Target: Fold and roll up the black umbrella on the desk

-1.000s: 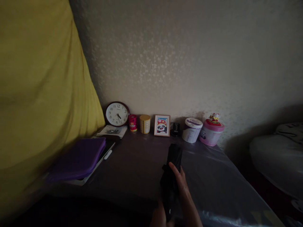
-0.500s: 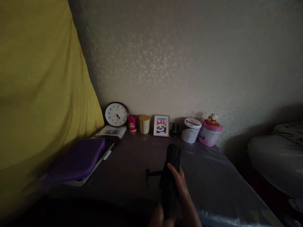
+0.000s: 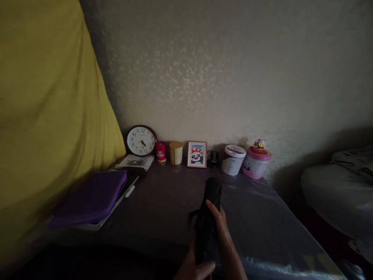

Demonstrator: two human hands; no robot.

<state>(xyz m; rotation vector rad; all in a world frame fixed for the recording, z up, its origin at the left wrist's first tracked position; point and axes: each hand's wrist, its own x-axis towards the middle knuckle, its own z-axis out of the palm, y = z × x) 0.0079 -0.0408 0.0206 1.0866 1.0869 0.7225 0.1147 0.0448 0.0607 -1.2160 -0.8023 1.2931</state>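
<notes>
A folded black umbrella (image 3: pixel 207 225) is held upright and slightly tilted above the near part of the table, its strap hanging out to the left. My right hand (image 3: pixel 220 221) wraps round its middle from the right, thumb across the front. Lower down, my left hand (image 3: pixel 199 268) closes round the bottom end; part of this hand is cut off by the frame's lower edge.
Along the wall stand a clock (image 3: pixel 141 140), a red can (image 3: pixel 161 151), a yellow tin (image 3: pixel 176 153), a panda picture frame (image 3: pixel 197 154), a white tub (image 3: pixel 233 161) and a pink tub (image 3: pixel 255 165). A purple case (image 3: pixel 90 198) lies left, near a yellow curtain (image 3: pixel 52 116).
My left hand has risen a little and more of it shows at the umbrella's lower end. The strap has swung in closer to the umbrella. The view has shifted slightly.
</notes>
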